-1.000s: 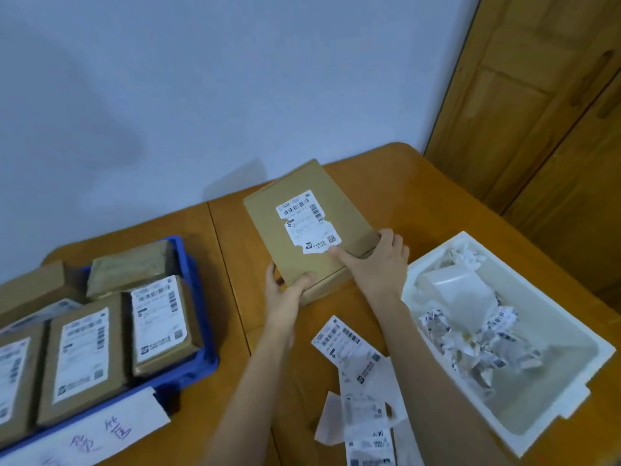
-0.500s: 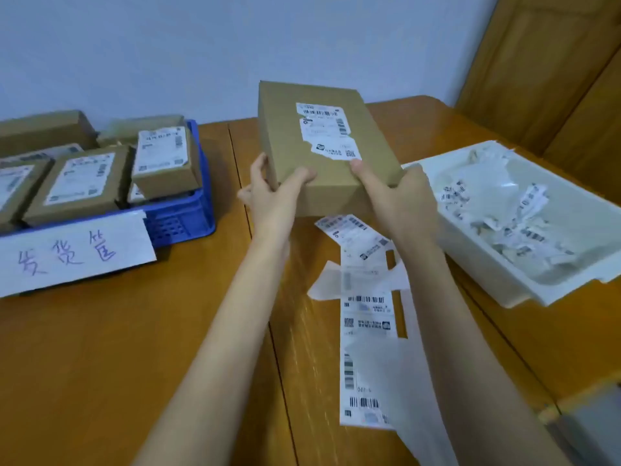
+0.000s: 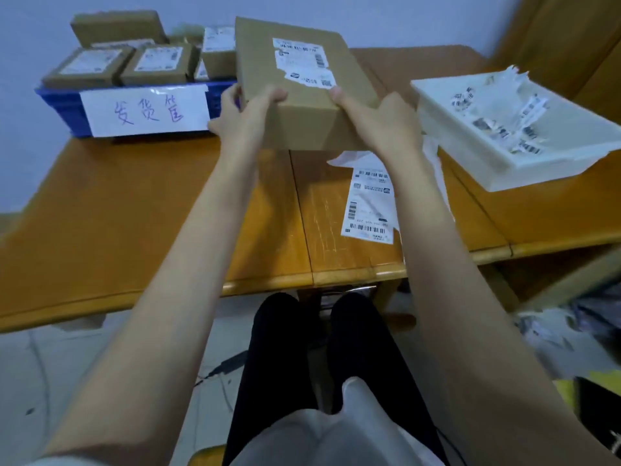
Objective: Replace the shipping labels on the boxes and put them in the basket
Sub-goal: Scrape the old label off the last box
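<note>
Both hands: I hold one cardboard box (image 3: 299, 85) above the desk (image 3: 100, 210), tilted toward me.
Left hand (image 3: 247, 119): thumb on the top face, fingers curled around the near left corner.
Right hand (image 3: 383, 124): thumb on top, fingers gripping the near right corner.
Torn label (image 3: 304, 62): stuck to the box top, lower edge ragged.
Blue basket (image 3: 62, 109): far left, holding labelled boxes (image 3: 154, 63).
Label strip (image 3: 369, 203): flat on the desk beneath my right wrist.
White tray (image 3: 470, 129): right, holding label scraps (image 3: 497, 126).

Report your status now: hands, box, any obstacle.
Left hand and right hand both grip the cardboard box, near edge. Box is lifted, torn old label still on. Loose labels on the table below; no obstacle visible.
</note>
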`<state>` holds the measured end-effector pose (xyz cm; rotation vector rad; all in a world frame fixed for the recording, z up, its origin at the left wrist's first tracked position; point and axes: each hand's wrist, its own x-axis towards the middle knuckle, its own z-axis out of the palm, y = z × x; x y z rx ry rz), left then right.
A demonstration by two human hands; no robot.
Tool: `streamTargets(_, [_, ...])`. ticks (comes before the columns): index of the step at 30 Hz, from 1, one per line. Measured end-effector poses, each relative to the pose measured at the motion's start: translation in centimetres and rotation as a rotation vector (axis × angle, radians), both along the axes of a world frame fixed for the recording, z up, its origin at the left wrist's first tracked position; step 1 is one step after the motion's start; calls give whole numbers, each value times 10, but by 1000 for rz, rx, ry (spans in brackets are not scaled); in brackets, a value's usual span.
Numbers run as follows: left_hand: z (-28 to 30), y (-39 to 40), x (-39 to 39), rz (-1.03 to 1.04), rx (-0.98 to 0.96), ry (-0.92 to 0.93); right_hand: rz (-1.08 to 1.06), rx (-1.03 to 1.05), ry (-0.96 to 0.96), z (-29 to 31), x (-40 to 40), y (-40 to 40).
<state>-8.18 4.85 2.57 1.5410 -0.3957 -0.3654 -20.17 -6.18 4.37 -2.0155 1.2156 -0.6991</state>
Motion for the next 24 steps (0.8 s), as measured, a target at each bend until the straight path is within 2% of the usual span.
streamTargets(7, [-37, 48, -8, -3, 117, -6, 43, 38, 61, -38, -3, 35])
streamTargets(12, [-56, 55, -2, -20, 339, -75, 64, 83, 71, -63, -2, 38])
streamTargets(24, [-65, 60, 12, -130, 681, -173, 111, 75, 338, -70, 3, 30])
